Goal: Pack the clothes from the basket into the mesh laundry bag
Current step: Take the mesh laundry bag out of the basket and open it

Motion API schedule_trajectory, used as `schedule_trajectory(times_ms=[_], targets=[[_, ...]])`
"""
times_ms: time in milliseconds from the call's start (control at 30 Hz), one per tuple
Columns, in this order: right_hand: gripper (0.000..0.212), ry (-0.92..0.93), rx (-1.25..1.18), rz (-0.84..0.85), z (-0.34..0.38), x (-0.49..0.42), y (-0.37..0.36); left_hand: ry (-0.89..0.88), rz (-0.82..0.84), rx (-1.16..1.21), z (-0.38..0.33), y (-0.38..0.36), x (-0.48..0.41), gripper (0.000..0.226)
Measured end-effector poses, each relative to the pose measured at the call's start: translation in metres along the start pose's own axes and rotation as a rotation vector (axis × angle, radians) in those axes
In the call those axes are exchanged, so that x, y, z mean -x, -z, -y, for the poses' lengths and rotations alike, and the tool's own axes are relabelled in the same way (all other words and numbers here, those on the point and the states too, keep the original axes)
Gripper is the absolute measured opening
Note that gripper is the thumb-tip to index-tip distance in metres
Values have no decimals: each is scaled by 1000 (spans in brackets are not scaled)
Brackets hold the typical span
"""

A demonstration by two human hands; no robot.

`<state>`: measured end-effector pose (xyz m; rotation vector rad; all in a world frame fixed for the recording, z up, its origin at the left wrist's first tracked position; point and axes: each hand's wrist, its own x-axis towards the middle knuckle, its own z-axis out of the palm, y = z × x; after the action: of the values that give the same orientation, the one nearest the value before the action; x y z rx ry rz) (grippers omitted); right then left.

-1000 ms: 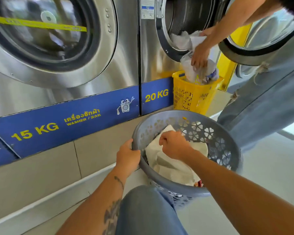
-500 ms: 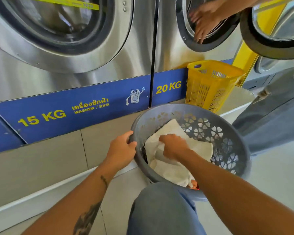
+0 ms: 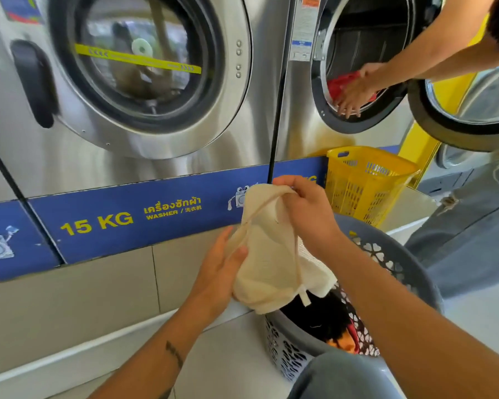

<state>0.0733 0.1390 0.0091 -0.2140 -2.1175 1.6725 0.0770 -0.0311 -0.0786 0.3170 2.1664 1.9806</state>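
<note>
A cream mesh laundry bag [image 3: 268, 263] with a drawstring hangs in the air above the left rim of the grey basket [image 3: 409, 266]. My right hand [image 3: 306, 214] grips the bag's top edge. My left hand [image 3: 222, 269] holds its left side lower down. Inside the basket lie dark clothes [image 3: 320, 315] with a bit of orange fabric [image 3: 344, 345] at the near side. The lower near part of the basket is hidden by my knee [image 3: 343, 378].
Two steel washers stand behind a blue strip; the left door [image 3: 139, 67] is closed, the right door [image 3: 467, 110] hangs open. Another person's hands [image 3: 355, 90] pull red fabric from the right drum. A yellow basket [image 3: 363, 182] stands on the floor below it.
The cream bag has come up out of the grey basket. My left hand left the basket rim and took hold of the bag. The dark clothes underneath are now exposed.
</note>
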Motion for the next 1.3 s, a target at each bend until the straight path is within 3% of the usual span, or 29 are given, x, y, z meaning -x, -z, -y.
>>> schedule_trajectory(times_ms=[67, 133, 267, 367, 500, 700, 867, 1000, 1100, 1200, 1300], targets=[[36, -16, -171, 42, 5, 14, -9, 84, 12, 111, -9, 6, 8, 78], [35, -15, -202, 107, 2, 26, -22, 106, -26, 135, -16, 15, 16, 83], [40, 80, 249, 355, -32, 43, -49, -126, -335, -176, -38, 48, 24, 80], [47, 102, 359, 552, -42, 57, -73, -241, -483, -292, -52, 82, 25, 79], [48, 43, 302, 712, -35, 63, -110, -207, -553, -265, -58, 116, 33, 66], [57, -92, 190, 904, -52, 73, -165, -82, -476, -231, -18, 165, 46, 56], [59, -51, 382, 820, -83, 83, -195, 40, -398, -538, 27, 180, 48, 77], [49, -108, 533, 801, -102, 74, -192, 109, -371, -778, 63, 189, 39, 75], [57, -143, 657, 719, -110, 64, -181, 105, -319, -832, 68, 181, 32, 84], [58, -152, 658, 636, -113, 56, -173, 7, -230, -771, 56, 166, 30, 84], [58, -136, 659, 587, -111, 52, -168, -170, -148, -745, 50, 151, 29, 67]])
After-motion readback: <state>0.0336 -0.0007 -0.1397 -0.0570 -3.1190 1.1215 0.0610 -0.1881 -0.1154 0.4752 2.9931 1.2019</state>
